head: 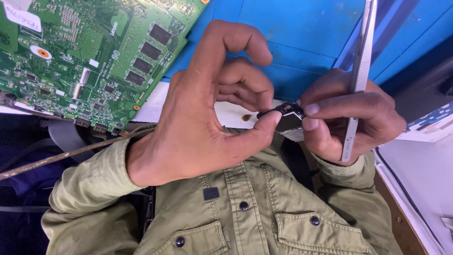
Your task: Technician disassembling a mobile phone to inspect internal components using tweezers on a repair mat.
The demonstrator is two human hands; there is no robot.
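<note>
Here, a small dark component (288, 111) with a metal-edged frame is held in mid-air between the two hands, above the olive-green shirt (245, 208) and just in front of the edge of the blue counter (302, 28). The left hand (207, 108) is pinched on the component's left end: its thumb is pressed against the underside, while the curled fingers (245, 80) are bunched above and beside it, so that the grip is nearly closed. The right hand (349, 118) is closed on the component's right end, with the thumb and forefinger laid flat along its edge. A pair of silver tweezers (361, 71) is also gripped in the right hand, clamped against the palm by the remaining fingers; the tweezers stand nearly upright, running past the top of the frame, and their tips cannot be seen. The component is thus touched by fingertips of both hands, with only its middle part exposed between them. A green circuit board (85, 52) is laid on the counter to the upper left, well apart from the hands. A thin brown cable (66, 155) is stretched beneath the left wrist.
</note>
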